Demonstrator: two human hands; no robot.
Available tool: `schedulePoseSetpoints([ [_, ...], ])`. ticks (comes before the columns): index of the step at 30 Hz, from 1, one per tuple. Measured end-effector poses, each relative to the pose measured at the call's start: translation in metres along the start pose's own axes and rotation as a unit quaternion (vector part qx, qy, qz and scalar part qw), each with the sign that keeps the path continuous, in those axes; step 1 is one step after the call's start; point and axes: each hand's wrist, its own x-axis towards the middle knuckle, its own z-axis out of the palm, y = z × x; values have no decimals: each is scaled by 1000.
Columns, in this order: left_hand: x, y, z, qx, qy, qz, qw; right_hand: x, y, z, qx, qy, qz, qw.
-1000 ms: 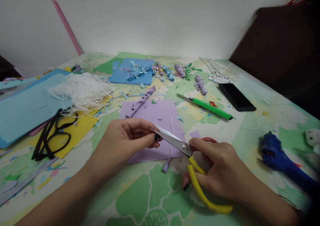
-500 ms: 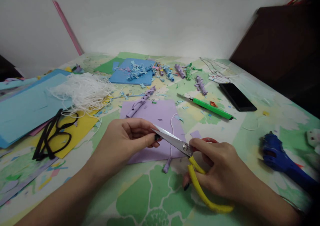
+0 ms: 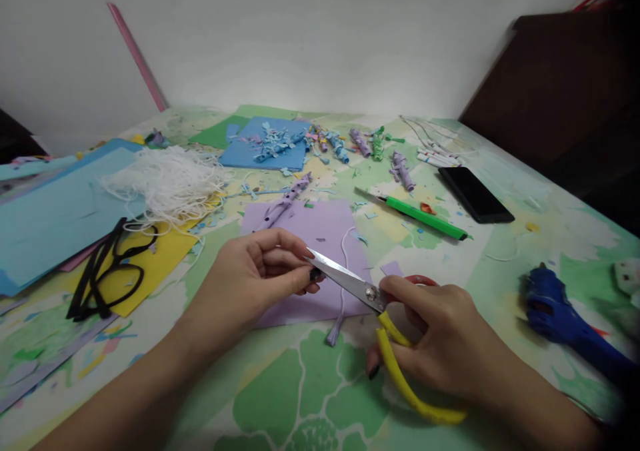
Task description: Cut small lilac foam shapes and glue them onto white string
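Note:
My right hand (image 3: 435, 338) holds scissors (image 3: 350, 280) with yellow and red handles, the blades pointing left. My left hand (image 3: 265, 268) is pinched at the blade tips, thumb and fingers close together; anything small between them is hidden. Beneath the hands lies a purple sheet (image 3: 320, 224). On it rest a white string (image 3: 343, 264) ending in a small purple tassel (image 3: 335, 330), and a rolled purple paper piece with dark dots (image 3: 290, 194).
Around lie a green cutter (image 3: 425, 218), a black phone (image 3: 475, 194), a blue glue gun (image 3: 555, 311), black-framed glasses (image 3: 117, 281), a white string heap (image 3: 167, 181), blue sheets (image 3: 60, 204) and several decorated paper rolls (image 3: 403, 171) with scraps.
The blades look slightly closer together at the tips. My left hand's fingers have shifted a little upward; my right hand is nearly still.

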Motion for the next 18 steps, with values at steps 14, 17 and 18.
schedulePoseSetpoints([
  [14, 2, -2, 0, 33, 17, 1, 999, 2, 1, -2, 18, 59, 75, 995],
  [17, 3, -2, 0, 33, 15, -1, 999, 4, 0, -2, 23, 62, 89, 994],
  [18, 3, -2, 0, 33, 16, 0, 999, 4, 0, -2, 25, 58, 89, 994],
])
